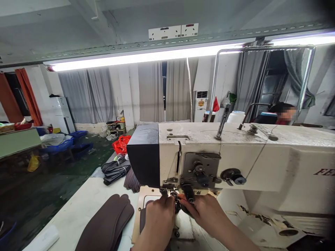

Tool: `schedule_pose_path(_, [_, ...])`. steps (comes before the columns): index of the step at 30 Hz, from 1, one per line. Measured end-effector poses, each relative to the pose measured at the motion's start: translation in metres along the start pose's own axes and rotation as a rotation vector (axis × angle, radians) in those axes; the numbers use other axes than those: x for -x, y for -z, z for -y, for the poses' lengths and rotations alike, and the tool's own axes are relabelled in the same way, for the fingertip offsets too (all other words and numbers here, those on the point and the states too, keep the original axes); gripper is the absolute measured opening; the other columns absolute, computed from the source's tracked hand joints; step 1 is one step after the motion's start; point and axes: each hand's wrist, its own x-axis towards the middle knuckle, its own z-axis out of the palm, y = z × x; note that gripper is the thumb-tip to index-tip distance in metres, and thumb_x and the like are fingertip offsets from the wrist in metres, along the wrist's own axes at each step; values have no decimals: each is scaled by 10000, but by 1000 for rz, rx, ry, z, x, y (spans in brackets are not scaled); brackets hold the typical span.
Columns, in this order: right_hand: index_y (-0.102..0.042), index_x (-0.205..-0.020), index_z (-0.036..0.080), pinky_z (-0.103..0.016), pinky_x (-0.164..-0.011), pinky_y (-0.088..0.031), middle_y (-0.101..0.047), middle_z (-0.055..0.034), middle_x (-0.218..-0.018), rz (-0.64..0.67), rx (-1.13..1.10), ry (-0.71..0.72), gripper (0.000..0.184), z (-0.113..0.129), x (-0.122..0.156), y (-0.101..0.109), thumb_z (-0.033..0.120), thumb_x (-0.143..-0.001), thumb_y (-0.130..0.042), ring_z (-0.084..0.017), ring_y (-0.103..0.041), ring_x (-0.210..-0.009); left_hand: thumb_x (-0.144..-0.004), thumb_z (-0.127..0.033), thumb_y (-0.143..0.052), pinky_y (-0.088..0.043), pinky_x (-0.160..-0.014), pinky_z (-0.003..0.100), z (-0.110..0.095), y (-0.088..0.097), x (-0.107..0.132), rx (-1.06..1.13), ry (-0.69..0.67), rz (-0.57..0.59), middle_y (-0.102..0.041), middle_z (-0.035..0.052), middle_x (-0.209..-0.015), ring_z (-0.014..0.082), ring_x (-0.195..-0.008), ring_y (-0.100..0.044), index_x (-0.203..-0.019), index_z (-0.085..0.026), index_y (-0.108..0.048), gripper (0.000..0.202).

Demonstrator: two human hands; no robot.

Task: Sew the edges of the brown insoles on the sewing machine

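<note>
My left hand [160, 218] is closed at the needle area of a white sewing machine [261, 167], over a dark brown insole-shaped piece [142, 216] whose edge shows beside the wrist. My right hand [205, 211] reaches in from the other side. Its fingers are closed together near the presser foot [176, 200], with something dark under them that I cannot make out. The fingertips of both hands are close together and partly hidden by the machine head. Left of the machine bed, several loose dark brown insole-shaped pieces [104, 223] lie overlapping on the white table [70, 212].
Bundled black strips [115, 170] and a stack of brown pieces [132, 180] lie behind the machine's left end, near a red plastic bag [121, 143]. Thread spools [236, 117] stand above the machine. Another person's head [284, 112] shows beyond it. Blue bins [59, 144] stand on the floor.
</note>
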Motion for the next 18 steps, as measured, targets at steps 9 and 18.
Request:
schedule_pose_path(9, [-725, -860, 208, -299, -568, -498, -671, -72, -704, -346, 288, -114, 166, 36, 19, -43, 189, -858, -561, -218, -658, -598, -833, -67, -535, -392, -476, 273, 1, -6, -2, -55, -15, -29, -709, 35, -674, 223, -560, -665, -762, -192, -654, 187])
schedule_pose_path(18, [-548, -1290, 258, -201, -450, -469, -604, -52, -798, -402, 111, -37, 440, 44, 39, -54, 131, -916, -353, -155, -645, -551, -907, -139, -435, -533, -698, 338, 13, 10, 22, 173, -200, -278, -684, 85, -939, 225, -811, -632, -1063, -183, -600, 230])
